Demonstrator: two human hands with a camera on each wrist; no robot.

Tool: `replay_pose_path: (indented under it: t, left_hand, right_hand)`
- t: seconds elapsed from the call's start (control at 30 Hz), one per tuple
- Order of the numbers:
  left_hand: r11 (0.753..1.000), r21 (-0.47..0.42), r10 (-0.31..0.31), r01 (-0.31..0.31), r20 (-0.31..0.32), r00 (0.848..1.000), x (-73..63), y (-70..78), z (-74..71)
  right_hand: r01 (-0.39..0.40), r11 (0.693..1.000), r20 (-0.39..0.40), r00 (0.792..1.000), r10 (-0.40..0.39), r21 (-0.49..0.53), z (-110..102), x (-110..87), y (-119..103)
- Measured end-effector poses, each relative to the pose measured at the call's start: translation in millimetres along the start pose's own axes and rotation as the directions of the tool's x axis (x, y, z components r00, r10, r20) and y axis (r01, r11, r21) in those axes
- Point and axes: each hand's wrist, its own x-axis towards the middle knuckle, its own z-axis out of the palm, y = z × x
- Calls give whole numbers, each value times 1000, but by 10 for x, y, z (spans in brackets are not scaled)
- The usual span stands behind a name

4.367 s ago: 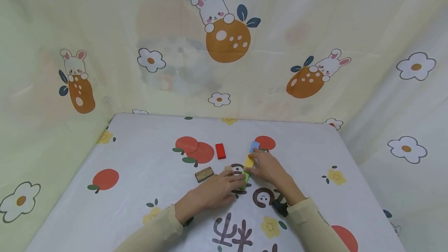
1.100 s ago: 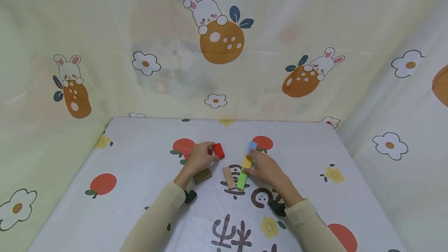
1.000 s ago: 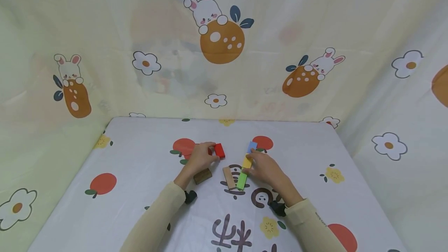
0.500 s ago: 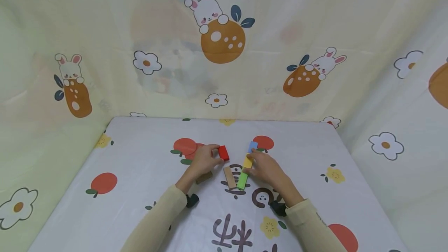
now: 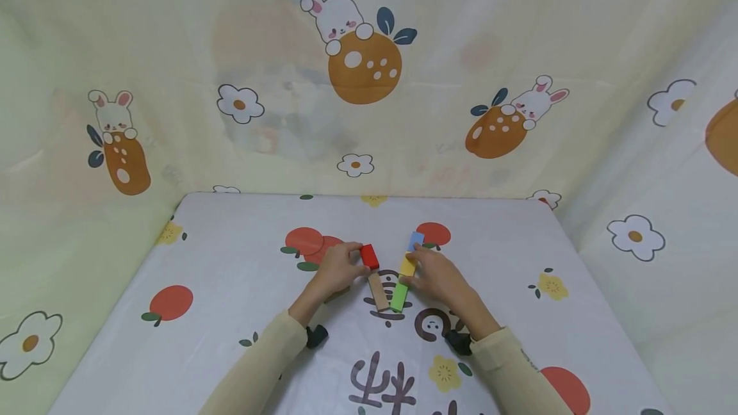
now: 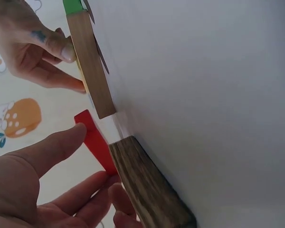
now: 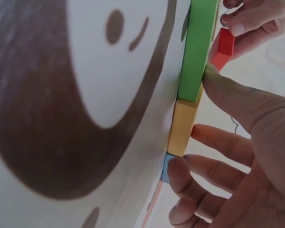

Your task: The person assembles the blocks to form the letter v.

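Note:
My left hand pinches a red block between thumb and fingers, just beyond the far end of a light wood block. Whether those two blocks touch is unclear. Green, yellow and blue blocks form a slanting row end to end. The green block's near end lies close to the light wood one, making a V. My right hand rests along this row, thumb touching the green block and fingertips at the yellow and blue ones. A dark wood block lies beside my left fingers, mostly hidden in the head view.
A white cloth printed with fruit and flowers covers the table. Behind it hangs a cream curtain with rabbit prints, and more cloth closes off both sides. A dark wrist device sits under each cuff.
My left hand left the light wood block, took the red block and brought it right and nearer, toward the light wood block's far end. My right hand has stayed at the coloured row.

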Motion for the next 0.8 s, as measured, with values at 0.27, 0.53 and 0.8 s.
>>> replay_pose_path:
  t: [0.27,0.53,0.8]
  left_hand:
    - [1000,-4,-11,11,17,1000,-27,10,13]
    - [1000,12,-14,14,23,1000,-31,-5,18]
    - [1000,10,-17,17,27,999,-26,-20,19]
  right_hand:
    - [13,1000,-2,1000,-13,-2,8,12,15]
    - [7,1000,3,1000,-7,-3,8,-4,0]
    - [7,1000,-2,1000,-7,-7,-14,-22,-14]
